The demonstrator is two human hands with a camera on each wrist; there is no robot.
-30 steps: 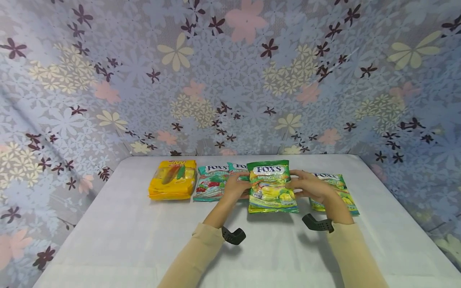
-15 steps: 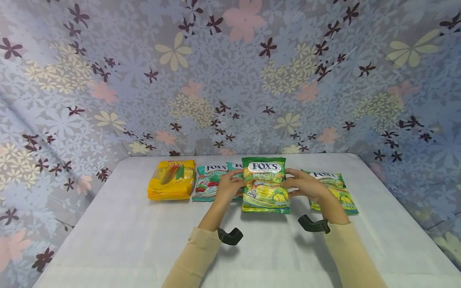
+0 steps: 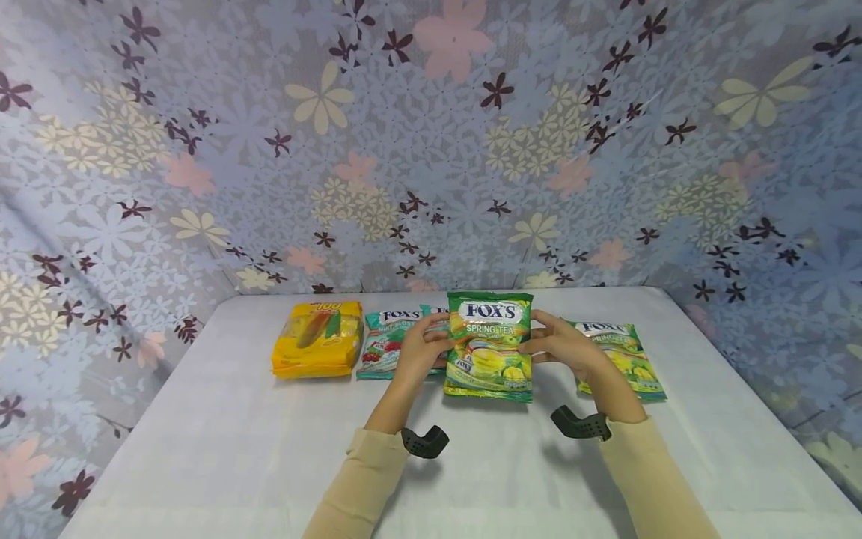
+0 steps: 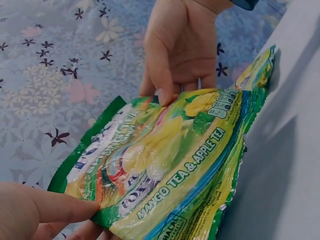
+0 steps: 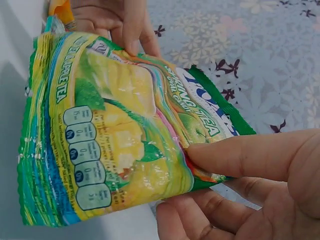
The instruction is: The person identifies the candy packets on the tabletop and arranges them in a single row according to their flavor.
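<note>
Head camera: a person lifts a green-and-yellow Fox's Spring Tea candy bag [image 3: 489,348] over the middle of a white-covered table [image 3: 269,464], toward its far edge, the printed front turned to the camera. The left hand [image 3: 419,348] pinches one side of it and the right hand [image 3: 566,346] pinches the other, each with thumb in front and fingers behind as the wrist views show, a hold that probably steadies the limp bag and keeps its face spread. A shadow falls on the cloth beneath, suggesting that the bag is clear of the surface. Behind it, four packs lie in a rough row along the far edge: a yellow mango-pictured "100" pack [image 3: 318,340] nearest the left corner, a teal Fox's Mint Blossom bag [image 3: 387,348] beside it, a second teal Fox's bag [image 3: 436,309] mostly hidden, and, toward the right edge, another Spring Tea bag [image 3: 626,359]. The like packs seem placed side by side by kind, leaving the held one in the gap. Compared with a second ago, the held bag has shifted slightly toward the table's left edge and squared up, both hands moving with it; more of the other Spring Tea label now shows, less of the hidden teal bag, while the row itself looks undisturbed.
</note>
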